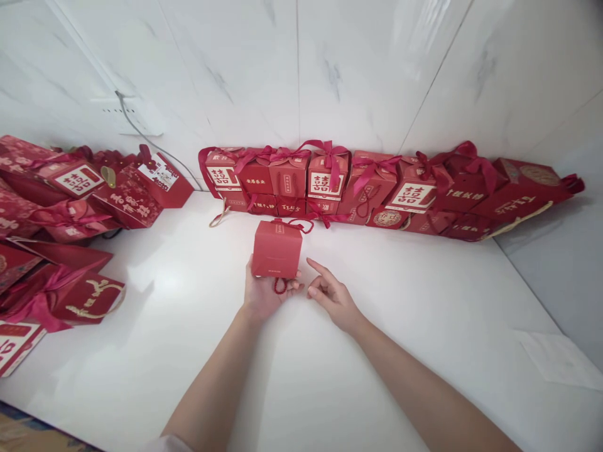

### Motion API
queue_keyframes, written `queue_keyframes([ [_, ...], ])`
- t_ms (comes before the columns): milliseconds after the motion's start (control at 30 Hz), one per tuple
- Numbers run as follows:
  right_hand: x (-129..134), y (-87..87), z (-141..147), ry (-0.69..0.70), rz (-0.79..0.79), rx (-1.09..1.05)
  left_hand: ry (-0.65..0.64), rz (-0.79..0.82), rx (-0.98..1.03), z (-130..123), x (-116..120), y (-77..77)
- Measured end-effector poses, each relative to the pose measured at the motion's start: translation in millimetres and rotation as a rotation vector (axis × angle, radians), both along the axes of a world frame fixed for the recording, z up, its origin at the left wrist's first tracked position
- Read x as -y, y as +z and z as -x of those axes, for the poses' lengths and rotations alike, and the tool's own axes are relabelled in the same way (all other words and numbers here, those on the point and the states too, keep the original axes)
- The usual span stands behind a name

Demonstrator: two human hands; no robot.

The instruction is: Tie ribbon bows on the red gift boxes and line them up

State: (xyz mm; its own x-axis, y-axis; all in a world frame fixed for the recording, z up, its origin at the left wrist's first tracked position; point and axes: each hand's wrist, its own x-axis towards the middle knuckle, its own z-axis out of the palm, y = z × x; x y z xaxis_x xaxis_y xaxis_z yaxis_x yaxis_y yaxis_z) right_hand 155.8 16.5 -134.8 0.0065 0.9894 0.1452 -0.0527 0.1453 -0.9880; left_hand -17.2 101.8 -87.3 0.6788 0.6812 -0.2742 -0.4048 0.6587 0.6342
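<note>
A small red gift box (277, 250) with dark red rope handles rests in my left hand (264, 294). My left fingers are curled under and around its lower part, and one rope loop hangs down over them. Just to the right, apart from the box, is my right hand (333, 296). Its index finger points toward the box, the thumb is held away from it, and nothing shows in its grasp. Behind both hands stands a stacked row of red gift boxes (325, 182) tied with magenta ribbons.
More red gift boxes (132, 194) are heaped at the left side of the white table (188, 351). A grey cable (146, 138) runs down the marbled wall from a socket plate. A white sheet (558, 358) lies near the right edge.
</note>
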Motion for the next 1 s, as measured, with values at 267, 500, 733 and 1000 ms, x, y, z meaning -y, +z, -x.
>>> queue_keyframes([
  [267, 0.2, 2.2, 0.9, 0.024, -0.007, 0.014, -0.047, -0.035, -0.021, 0.9, -0.3, -3.7],
  [500, -0.2, 0.5, 1.0, 0.024, -0.026, 0.008, -0.088, -0.049, -0.023, 0.4, -1.0, -6.4],
  [733, 0.1, 2.4, 1.7, 0.025, -0.029, -0.006, -0.093, -0.045, -0.021, 0.8, -1.8, -8.0],
  [1000, -0.6, 0.5, 1.9, 0.032, -0.023, -0.023, -0.090, -0.039, -0.031, 0.6, -1.8, -5.9],
])
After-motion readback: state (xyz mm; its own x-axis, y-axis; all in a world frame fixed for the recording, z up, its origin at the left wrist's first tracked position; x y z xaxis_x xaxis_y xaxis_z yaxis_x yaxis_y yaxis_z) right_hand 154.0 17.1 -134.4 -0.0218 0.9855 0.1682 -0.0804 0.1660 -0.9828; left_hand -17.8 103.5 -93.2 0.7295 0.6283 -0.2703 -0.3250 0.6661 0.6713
